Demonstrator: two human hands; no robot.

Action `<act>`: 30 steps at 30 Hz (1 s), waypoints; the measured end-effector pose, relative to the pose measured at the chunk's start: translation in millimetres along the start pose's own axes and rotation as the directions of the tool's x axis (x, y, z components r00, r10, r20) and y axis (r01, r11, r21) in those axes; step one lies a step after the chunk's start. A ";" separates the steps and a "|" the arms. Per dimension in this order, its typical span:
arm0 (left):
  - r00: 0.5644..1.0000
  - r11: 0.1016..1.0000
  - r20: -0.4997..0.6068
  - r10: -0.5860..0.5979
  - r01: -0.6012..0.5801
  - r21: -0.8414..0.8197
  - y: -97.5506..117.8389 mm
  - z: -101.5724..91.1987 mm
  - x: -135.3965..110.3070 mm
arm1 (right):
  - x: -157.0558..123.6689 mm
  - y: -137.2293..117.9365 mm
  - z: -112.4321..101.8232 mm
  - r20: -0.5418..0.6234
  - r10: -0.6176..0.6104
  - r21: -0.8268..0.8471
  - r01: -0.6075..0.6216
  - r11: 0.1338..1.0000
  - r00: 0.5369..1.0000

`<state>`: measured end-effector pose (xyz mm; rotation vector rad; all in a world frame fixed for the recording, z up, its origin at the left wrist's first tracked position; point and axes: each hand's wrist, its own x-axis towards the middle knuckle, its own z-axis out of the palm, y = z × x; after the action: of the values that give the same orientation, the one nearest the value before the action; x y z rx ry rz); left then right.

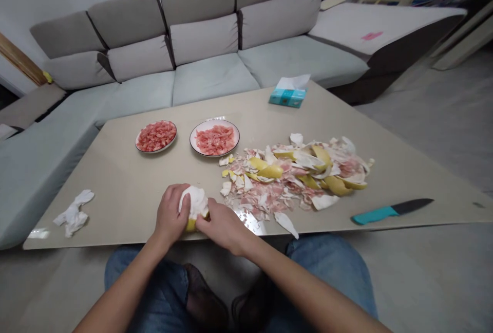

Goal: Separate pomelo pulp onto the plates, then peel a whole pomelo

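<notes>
Both hands grip a piece of pomelo [196, 203] with thick white pith and a yellow rind at the near edge of the beige table [127, 184]. My left hand [170, 216] wraps its left side with fingers curled over the top. My right hand [220, 225] pinches its lower right side. Just to the right lies a big heap of yellow and white peel and pink membrane scraps [296, 176].
Two plates of pink fruit flesh [156, 136] [214, 138] sit mid-table. A knife with a teal handle and black blade [391, 211] lies at the right. Crumpled tissue [74, 213] lies left, a teal tissue pack [288, 95] far side. A grey sofa [208, 40] is behind.
</notes>
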<state>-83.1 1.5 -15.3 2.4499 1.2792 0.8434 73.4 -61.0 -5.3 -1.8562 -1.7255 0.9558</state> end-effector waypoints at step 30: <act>0.997 0.994 0.000 -0.081 0.081 -0.078 -23.7 -13.1 6.4 | 8.1 4.1 19.9 -0.143 -0.113 -0.090 0.101 0.991 0.983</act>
<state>-103.9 19.9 -13.4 2.3208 1.3120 0.8601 61.7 -56.3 -23.1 -1.8147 -1.7782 0.6967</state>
